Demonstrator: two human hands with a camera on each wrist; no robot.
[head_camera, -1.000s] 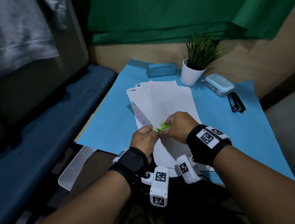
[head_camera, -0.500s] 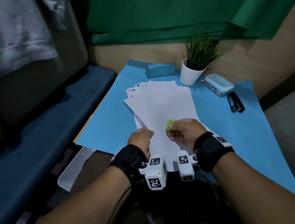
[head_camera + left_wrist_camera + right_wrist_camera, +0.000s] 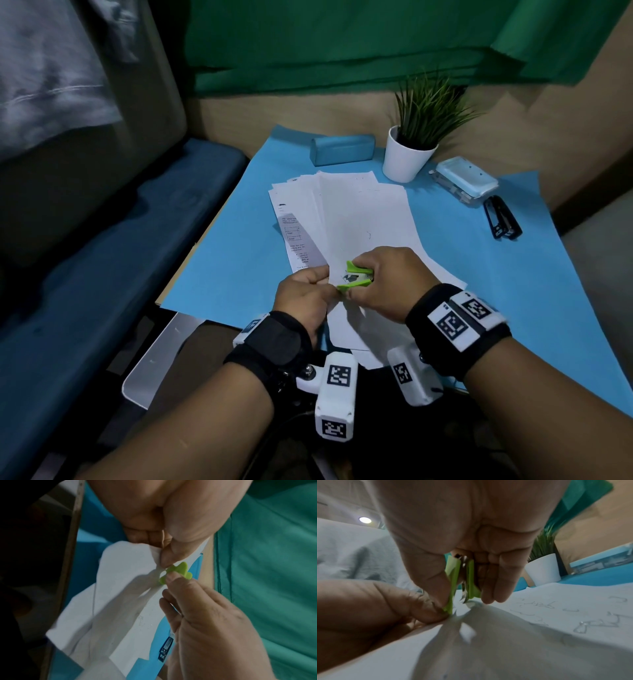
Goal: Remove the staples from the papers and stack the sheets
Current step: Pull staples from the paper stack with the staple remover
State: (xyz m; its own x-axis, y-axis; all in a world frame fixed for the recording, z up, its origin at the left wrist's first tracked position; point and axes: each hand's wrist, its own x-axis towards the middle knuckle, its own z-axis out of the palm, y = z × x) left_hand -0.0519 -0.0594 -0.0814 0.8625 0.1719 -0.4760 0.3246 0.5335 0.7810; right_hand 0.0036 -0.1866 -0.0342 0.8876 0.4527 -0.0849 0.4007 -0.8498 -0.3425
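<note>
White sheets [image 3: 359, 219] lie fanned on the blue mat [image 3: 239, 260]. My left hand [image 3: 318, 284] pinches the near corner of the top papers [image 3: 130, 582] between thumb and fingers. My right hand [image 3: 363, 286] holds a green staple remover [image 3: 354, 278] between thumb and fingers. The remover's metal jaws [image 3: 464, 599] point down at the pinched corner, right against my left hand. Loose pulled staples [image 3: 594, 616] lie on the sheet to the right. The staple itself is hidden.
At the back of the mat stand a blue case [image 3: 342, 150], a white pot with a green plant [image 3: 407, 157] and a light blue stapler [image 3: 466, 178]. A black tool [image 3: 501, 221] lies at the right. A blue seat [image 3: 102, 274] runs along the left.
Half a second ago my right hand held the remover away from the left hand; it has come back down to the pinched corner, and the two hands touch again.
</note>
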